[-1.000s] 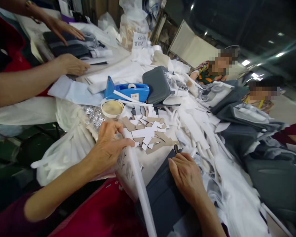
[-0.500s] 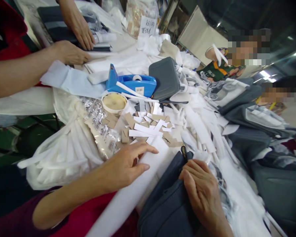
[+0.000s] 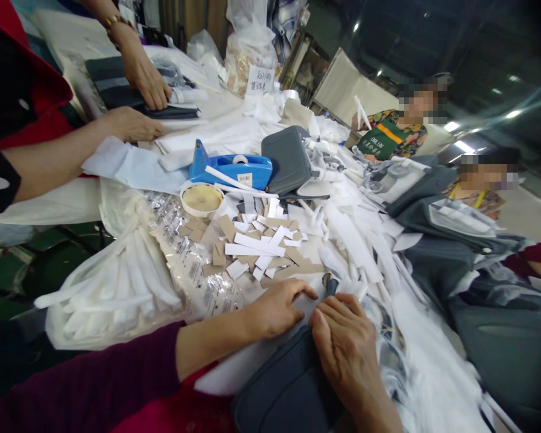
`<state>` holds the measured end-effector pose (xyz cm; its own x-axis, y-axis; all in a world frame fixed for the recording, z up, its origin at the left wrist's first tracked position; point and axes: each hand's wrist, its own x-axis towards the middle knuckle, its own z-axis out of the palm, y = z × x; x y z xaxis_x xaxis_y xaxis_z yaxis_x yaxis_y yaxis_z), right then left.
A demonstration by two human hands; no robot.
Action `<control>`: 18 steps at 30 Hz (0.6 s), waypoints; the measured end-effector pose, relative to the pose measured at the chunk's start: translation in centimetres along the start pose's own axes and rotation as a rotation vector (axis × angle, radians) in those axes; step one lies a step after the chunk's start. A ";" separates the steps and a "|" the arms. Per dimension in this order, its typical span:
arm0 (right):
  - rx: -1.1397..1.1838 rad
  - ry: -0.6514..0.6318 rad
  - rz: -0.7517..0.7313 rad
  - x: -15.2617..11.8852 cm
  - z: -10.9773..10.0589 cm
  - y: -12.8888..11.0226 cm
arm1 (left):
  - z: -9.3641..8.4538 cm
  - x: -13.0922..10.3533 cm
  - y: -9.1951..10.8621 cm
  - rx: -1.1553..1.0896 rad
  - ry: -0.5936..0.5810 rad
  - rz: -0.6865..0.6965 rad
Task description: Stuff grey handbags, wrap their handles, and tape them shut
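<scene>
A dark blue-grey bag (image 3: 284,385) lies at the near edge of the table, in front of my body. My right hand (image 3: 347,343) is closed over its upper edge, and a strap end (image 3: 330,284) pokes out just beyond my fingers. Close beside it, my left hand (image 3: 275,310) rests over a white sheet (image 3: 228,370) with thumb and forefinger apart, near the bag's top corner. The sheet runs along the bag's left side, partly under my left forearm.
Beyond my hands lie white and brown card pieces (image 3: 256,246), a tape roll (image 3: 202,198) and a blue tape dispenser (image 3: 238,168). A grey bag (image 3: 286,159) stands behind. White rolls fill a plastic bag (image 3: 117,288) at left. A co-worker's hands (image 3: 146,84) work at upper left.
My left hand has moved right, closer to my right hand and the bag's top edge. My right hand and the bag sit slightly further left in view.
</scene>
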<state>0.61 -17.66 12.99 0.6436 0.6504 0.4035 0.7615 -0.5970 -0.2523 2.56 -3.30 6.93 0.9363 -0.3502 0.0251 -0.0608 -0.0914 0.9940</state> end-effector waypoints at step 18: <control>-0.091 -0.180 0.071 0.2 2.2 0.9 | -8.3 -11.8 0.2 0.180 -0.406 0.327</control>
<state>1.64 -17.04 10.89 0.7051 0.6736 0.2217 0.7088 -0.6790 -0.1910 -5.60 8.50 7.72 0.6520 -0.7154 0.2513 -0.4177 -0.0624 0.9064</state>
